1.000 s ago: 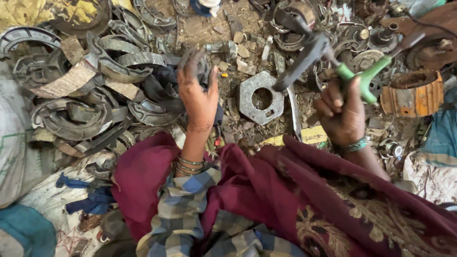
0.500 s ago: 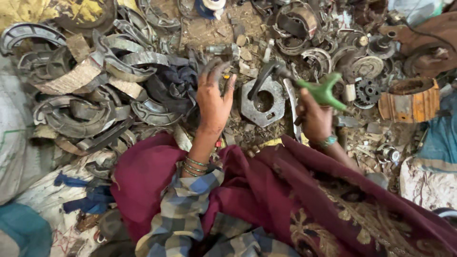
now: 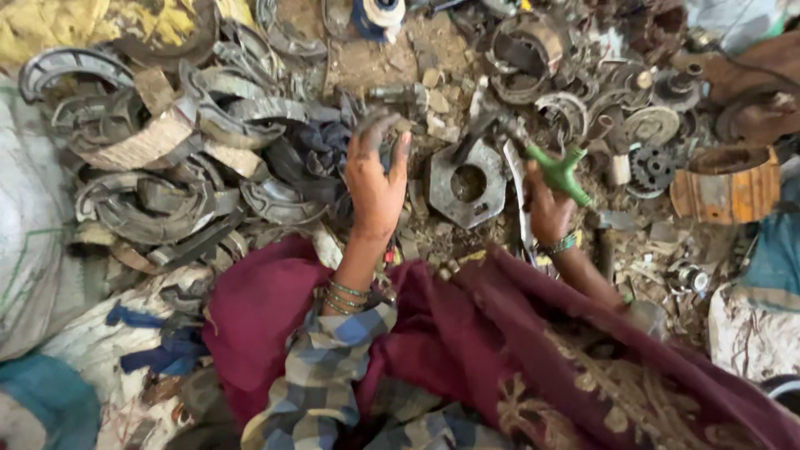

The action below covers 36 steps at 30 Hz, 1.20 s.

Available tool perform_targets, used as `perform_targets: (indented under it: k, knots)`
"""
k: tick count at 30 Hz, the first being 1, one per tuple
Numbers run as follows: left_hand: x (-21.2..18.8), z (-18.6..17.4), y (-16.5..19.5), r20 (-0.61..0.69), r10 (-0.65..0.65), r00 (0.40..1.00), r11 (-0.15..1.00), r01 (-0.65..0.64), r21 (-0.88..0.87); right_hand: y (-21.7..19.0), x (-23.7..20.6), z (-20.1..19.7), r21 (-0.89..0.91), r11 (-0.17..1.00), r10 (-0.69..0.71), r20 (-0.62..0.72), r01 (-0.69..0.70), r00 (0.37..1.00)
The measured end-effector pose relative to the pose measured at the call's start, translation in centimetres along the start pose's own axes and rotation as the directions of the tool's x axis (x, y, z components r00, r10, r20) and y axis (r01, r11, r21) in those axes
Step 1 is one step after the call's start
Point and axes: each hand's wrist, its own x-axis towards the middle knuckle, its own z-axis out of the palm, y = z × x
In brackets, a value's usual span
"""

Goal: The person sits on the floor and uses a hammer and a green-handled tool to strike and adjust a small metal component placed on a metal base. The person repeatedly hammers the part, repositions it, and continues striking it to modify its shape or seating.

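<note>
A scrapyard: dirt ground heaped with worn brake shoes (image 3: 175, 158)

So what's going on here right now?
A person sits over a heap of scrap metal parts. The left hand grips a small dark metal piece above the pile. The right hand holds a green-handled tool whose head is beside a hexagonal plate on the ground. Curved brake shoes lie to the left.

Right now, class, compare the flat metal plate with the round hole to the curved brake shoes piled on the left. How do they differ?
The metal plate is flat and roughly hexagonal with a round hole through its middle; the brake shoes are curved arcs. The plate lies singly on the dirt between the left hand and the right hand; the shoes are heaped, overlapping. Both are grey, worn and dirty.
</note>
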Motion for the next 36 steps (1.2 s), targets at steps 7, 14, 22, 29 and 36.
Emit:
perform_targets:
  k: [7, 14, 22, 29, 36]
  knots:
    - [-0.2, 0.1, -0.3, -0.017, 0.012, 1.0, 0.999, -0.013, -0.048, -7.4, 0.7, -2.2, 0.282, 0.954, 0.075, 0.096, -0.099, 0.993]
    - [0.6, -0.2, -0.4, -0.059, -0.056, 0.997, 0.994, 0.05, -0.093, -7.4, 1.8, -2.2, 0.528, 0.802, 0.187, 0.225, -0.281, 0.956]
    - [-0.1, -0.6, -0.6, -0.089, -0.002, 0.996, 0.999, -0.002, -0.046, -1.6, -0.5, -0.2, -0.084, 0.993, -0.077, 0.102, 0.086, 0.992]
    - [-0.1, 0.0, -1.7, 0.003, -0.013, 1.0, 0.999, 0.013, -0.033, -6.7, 0.1, -2.7, 0.364, 0.917, 0.15, 0.061, -0.162, 0.987]
    - [-0.8, 3.6, -3.5, 0.155, 0.03, 0.987, 0.976, -0.062, 0.209, -2.2, -7.5, -7.2, 0.017, 0.832, 0.553, -0.112, -0.555, 0.826]
